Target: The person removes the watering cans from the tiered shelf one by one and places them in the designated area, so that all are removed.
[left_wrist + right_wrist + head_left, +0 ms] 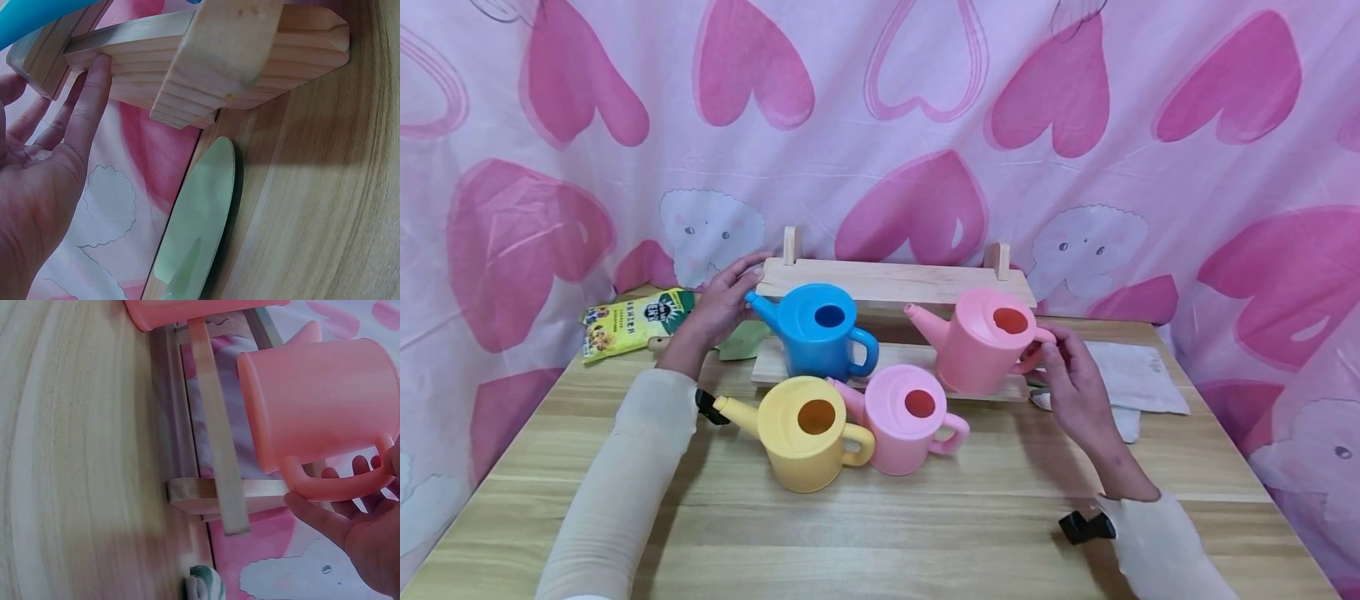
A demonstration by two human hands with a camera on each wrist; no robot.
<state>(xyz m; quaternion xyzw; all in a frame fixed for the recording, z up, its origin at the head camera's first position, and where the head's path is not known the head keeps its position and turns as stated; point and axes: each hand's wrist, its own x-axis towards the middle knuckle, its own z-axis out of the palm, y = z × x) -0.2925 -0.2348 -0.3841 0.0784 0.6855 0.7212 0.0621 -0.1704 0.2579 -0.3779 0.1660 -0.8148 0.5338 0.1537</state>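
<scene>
My right hand [1075, 392] grips the handle of a salmon-pink watering can [325, 400], held above the lower board at the right side of a two-tier wooden rack [880, 279]. With fingers extended, my left hand [47, 175] touches the rack's left end near the upper board. A blue watering can [816, 350] appears over the left part of the lower board; its base contact is hidden. In front, on the table, stand a yellow watering can [801, 450] and a lighter pink watering can [898, 433], side by side. All spouts point left.
A yellow-green packet [632, 327] lies at the table's back left, near a pale green trowel-like blade [200, 200]. White cloth [1138, 375] lies at the back right, with a green-and-white bundle [206, 582] near the rack. A heart-patterned curtain [917, 200] hangs behind.
</scene>
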